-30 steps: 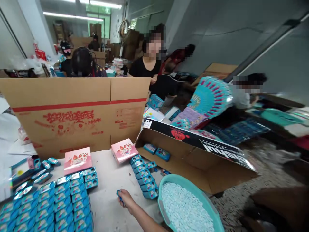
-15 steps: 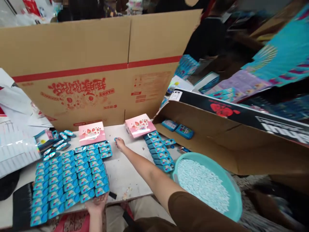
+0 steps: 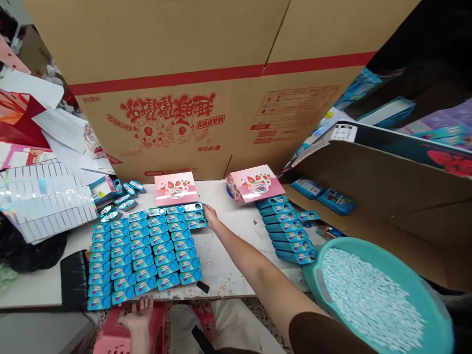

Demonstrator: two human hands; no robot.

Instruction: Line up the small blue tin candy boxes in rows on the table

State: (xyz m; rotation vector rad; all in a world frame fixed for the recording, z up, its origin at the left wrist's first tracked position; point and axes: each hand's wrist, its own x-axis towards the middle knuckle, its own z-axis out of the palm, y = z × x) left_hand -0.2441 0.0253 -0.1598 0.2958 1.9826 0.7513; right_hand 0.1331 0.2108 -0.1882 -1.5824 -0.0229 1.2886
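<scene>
Rows of small blue cases (image 3: pixel 142 258) lie side by side on the white table; those at the upper right end of the block show dark round openings. My right hand (image 3: pixel 210 216) reaches across to this end, its fingertips closed against the edge of an end case (image 3: pixel 193 215). Whatever is between these fingers is hidden. Below the block, at the table's front edge, my left hand (image 3: pixel 138 314) is palm up with its fingers apart, holding nothing. A pink strawberry-print box (image 3: pixel 175 188) stands just behind the block.
Another pink box (image 3: pixel 258 184) and a second row of blue cases (image 3: pixel 289 231) lie to the right. A teal basin (image 3: pixel 440 314) full of pale blue pieces stands beside them. A large cardboard carton (image 3: pixel 177 44) walls the back. Papers (image 3: pixel 47 196) lie at left.
My right hand has come up against the end of the case block; earlier it held a small blue round piece over bare table. My left hand has drawn slightly away from the front cases. The view has shifted.
</scene>
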